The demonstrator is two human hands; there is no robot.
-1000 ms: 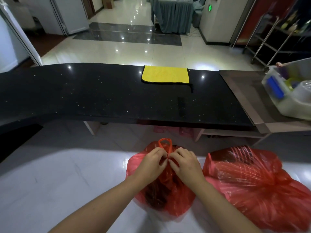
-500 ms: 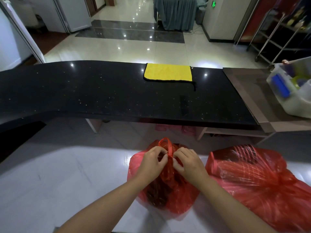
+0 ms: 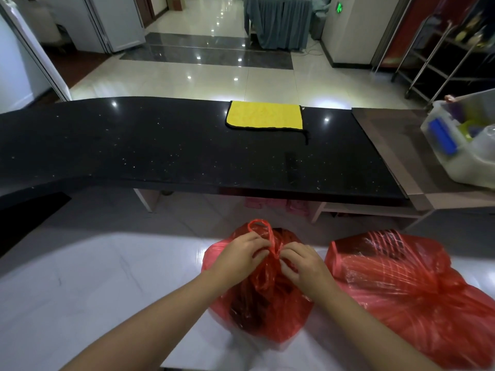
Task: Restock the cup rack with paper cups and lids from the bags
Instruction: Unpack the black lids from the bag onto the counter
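Hands first: the left hand (image 3: 239, 257) and the right hand (image 3: 305, 266) meet at the tied neck of a red plastic bag (image 3: 263, 303), both sets of fingers curled in and pinching the knotted handles (image 3: 267, 236) from either side. A loop of the red handle stands up just above the left hand's knuckles, and the twisted plastic runs down between the two thumbs. Both forearms come up from the near edge of the white counter (image 3: 93, 277) that carries the bag, and the bag sits toward the middle of that counter, close to its near edge. Dark shapes show through its thin red film, too dim to tell what they are.

Just beside it on the right lies a second red bag (image 3: 407, 287), bigger, slumped on its side and reaching the right edge of the counter; pale ribbed rings press against its plastic, like a stacked sleeve of something round, though what exactly cannot be told.

Beyond the white counter runs a black speckled countertop (image 3: 160, 148), and a yellow cloth (image 3: 264, 115) with a dark border lies flat at its far edge. At the far right, a translucent plastic bin (image 3: 460, 145) sits on a brown surface, holding blue and yellow-green items.
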